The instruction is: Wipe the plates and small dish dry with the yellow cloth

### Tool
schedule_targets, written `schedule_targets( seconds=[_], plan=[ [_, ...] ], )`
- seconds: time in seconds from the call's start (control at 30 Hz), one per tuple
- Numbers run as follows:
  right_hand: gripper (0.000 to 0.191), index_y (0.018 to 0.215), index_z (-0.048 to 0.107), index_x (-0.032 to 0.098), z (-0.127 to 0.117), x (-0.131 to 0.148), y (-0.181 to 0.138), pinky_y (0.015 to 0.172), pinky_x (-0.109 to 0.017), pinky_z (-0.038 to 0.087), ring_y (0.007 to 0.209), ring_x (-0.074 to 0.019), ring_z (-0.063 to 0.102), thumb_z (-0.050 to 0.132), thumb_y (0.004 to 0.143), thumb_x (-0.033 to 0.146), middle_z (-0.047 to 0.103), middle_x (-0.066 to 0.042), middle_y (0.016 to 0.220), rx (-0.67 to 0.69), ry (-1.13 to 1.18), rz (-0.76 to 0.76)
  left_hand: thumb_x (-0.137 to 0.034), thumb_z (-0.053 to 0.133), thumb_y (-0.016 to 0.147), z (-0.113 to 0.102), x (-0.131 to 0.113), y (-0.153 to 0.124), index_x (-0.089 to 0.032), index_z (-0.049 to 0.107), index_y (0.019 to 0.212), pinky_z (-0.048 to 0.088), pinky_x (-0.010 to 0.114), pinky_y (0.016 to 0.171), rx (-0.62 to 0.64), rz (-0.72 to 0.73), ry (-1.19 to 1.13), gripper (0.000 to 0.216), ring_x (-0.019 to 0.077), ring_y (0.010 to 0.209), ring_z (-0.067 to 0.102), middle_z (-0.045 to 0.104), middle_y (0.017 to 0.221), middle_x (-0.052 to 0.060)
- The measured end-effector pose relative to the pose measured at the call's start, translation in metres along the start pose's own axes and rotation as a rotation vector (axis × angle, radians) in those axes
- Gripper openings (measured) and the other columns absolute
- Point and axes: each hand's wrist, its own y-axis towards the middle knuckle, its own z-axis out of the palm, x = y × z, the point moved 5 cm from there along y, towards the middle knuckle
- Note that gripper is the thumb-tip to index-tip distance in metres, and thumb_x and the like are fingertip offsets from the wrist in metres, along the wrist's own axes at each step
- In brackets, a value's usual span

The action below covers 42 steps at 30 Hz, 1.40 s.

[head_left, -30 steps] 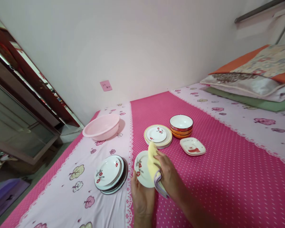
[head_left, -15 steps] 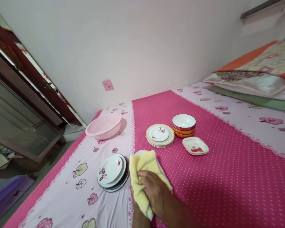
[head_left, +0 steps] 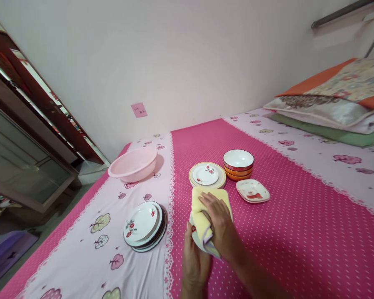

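Observation:
My left hand [head_left: 193, 259] grips the near edge of a small white plate with red flowers [head_left: 194, 234], held above the pink bedsheet. My right hand [head_left: 220, 224] presses a yellow cloth [head_left: 205, 207] flat onto that plate, and the cloth hides most of it. Left of my hands lies a stack of flowered plates [head_left: 145, 226]. Beyond them sit a second plate stack with a yellow rim [head_left: 207, 176], stacked orange bowls [head_left: 238, 164] and a small square dish [head_left: 252, 191].
A pink plastic basin [head_left: 133, 165] rests at the far left of the bed [head_left: 299, 216]. Folded bedding and pillows [head_left: 336, 108] are piled at the far right against the wall. A dark wooden cabinet [head_left: 25, 137] stands left of the bed's edge.
The cloth was bunched at the plate's right, then spread over it further left; now both hands and the covered plate have shifted right and away, closer to the yellow-rimmed stack.

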Motion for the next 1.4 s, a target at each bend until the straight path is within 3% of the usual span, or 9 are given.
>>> schedule_targets(
  seconds=[0.1, 0.23, 0.37, 0.57, 0.8, 1.13, 1.4],
  plan=[
    [0.044, 0.147, 0.050, 0.018, 0.002, -0.021, -0.001, 0.112, -0.049, 0.049, 0.136, -0.0276, 0.058, 0.041, 0.105, 0.027, 0.062, -0.016, 0.145, -0.002, 0.167, 0.150, -0.037, 0.053, 0.102, -0.003, -0.010, 0.001, -0.015, 0.078, 0.121, 0.039, 0.041, 0.120, -0.022, 0.030, -0.060, 0.039, 0.0270, 0.126, 0.067, 0.074, 0.132, 0.015],
    [0.045, 0.144, 0.054, 0.018, 0.017, -0.039, -0.011, 0.106, -0.046, 0.054, 0.126, -0.0281, 0.067, 0.045, 0.103, 0.035, 0.068, -0.017, 0.137, 0.061, 0.282, 0.397, -0.038, 0.052, 0.103, -0.008, -0.028, 0.003, -0.017, 0.080, 0.117, 0.041, 0.046, 0.118, -0.065, 0.043, -0.110, 0.038, 0.0295, 0.124, 0.068, 0.077, 0.127, 0.013],
    [0.048, 0.144, 0.053, 0.017, 0.029, -0.038, -0.016, 0.108, -0.045, 0.053, 0.128, -0.0289, 0.066, 0.052, 0.099, 0.032, 0.067, -0.018, 0.140, 0.165, 0.311, 0.454, -0.040, 0.052, 0.102, -0.011, -0.041, 0.004, -0.020, 0.082, 0.114, 0.043, 0.047, 0.117, -0.125, 0.078, -0.106, 0.038, 0.0291, 0.117, 0.072, 0.080, 0.120, 0.011],
    [0.057, 0.149, 0.049, 0.015, 0.024, -0.029, -0.017, 0.113, -0.048, 0.049, 0.137, -0.0308, 0.060, 0.058, 0.094, 0.026, 0.062, -0.019, 0.148, 0.266, 0.255, 0.464, -0.040, 0.045, 0.104, -0.008, -0.047, 0.004, -0.018, 0.083, 0.112, 0.045, 0.043, 0.115, -0.211, 0.113, -0.078, 0.045, 0.0290, 0.117, 0.072, 0.081, 0.114, 0.011],
    [0.056, 0.148, 0.051, 0.014, 0.026, -0.030, -0.021, 0.113, -0.047, 0.049, 0.138, -0.0318, 0.059, 0.056, 0.096, 0.031, 0.060, -0.021, 0.149, 0.256, 0.202, 0.449, -0.038, 0.041, 0.105, -0.003, -0.047, 0.003, -0.017, 0.084, 0.107, 0.046, 0.043, 0.114, -0.295, 0.109, -0.094, 0.047, 0.0286, 0.111, 0.075, 0.082, 0.109, 0.011],
    [0.050, 0.152, 0.044, 0.017, 0.023, -0.034, -0.019, 0.112, -0.052, 0.049, 0.136, -0.0293, 0.058, 0.042, 0.104, 0.030, 0.060, -0.018, 0.147, 0.027, 0.132, 0.308, -0.039, 0.042, 0.107, 0.000, -0.029, 0.007, -0.015, 0.081, 0.111, 0.041, 0.042, 0.118, -0.091, -0.018, -0.052, 0.047, 0.0256, 0.116, 0.073, 0.079, 0.120, 0.012],
    [0.043, 0.149, 0.048, 0.022, 0.007, -0.021, -0.006, 0.109, -0.049, 0.051, 0.129, -0.0266, 0.060, 0.041, 0.107, 0.026, 0.064, -0.013, 0.141, 0.055, 0.084, 0.122, -0.040, 0.045, 0.108, -0.007, -0.025, 0.007, -0.011, 0.076, 0.121, 0.040, 0.041, 0.118, -0.059, -0.141, -0.046, 0.045, 0.0252, 0.120, 0.070, 0.078, 0.124, 0.013]
  ],
)
